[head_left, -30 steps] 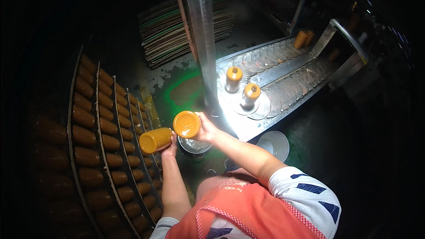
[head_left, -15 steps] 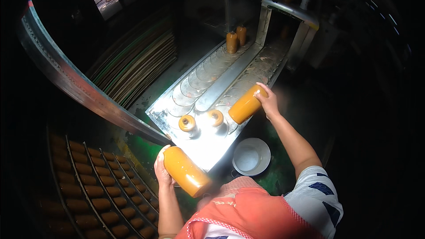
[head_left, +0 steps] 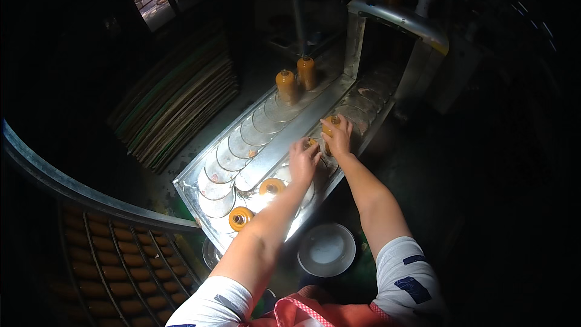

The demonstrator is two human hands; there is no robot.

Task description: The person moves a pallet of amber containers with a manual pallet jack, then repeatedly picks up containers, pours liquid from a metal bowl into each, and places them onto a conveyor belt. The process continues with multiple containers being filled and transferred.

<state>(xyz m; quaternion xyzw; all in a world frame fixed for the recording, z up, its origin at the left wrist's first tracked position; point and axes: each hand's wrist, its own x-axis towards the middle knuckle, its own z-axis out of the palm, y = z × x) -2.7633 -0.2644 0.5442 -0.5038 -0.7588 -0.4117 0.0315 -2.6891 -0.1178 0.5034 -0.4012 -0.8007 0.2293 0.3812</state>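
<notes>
Orange bottle (head_left: 311, 143) held in grip of left hand (head_left: 302, 160) | second bottle (head_left: 330, 125) held by right hand (head_left: 341, 138) | both near right edge of conveyor (head_left: 284, 142)

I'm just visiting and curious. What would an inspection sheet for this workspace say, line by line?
Surface: long grey metal conveyor with overlapping round plates; near end brightly lit.
Things handled: one glossy orange-brown bottle in the left hand, a second bottle in the right hand; two near-end bottles and two far bottles stand upright.
Clutter: round pale metal basin beside the conveyor.
Hands: both bare, fingers around the bottles' upper parts.
Cables: nothing seen.
Surroundings: stack of flat boards, dark-barred rack with rows of brown bottles, grey metal arch; much is too dark to tell.
</notes>
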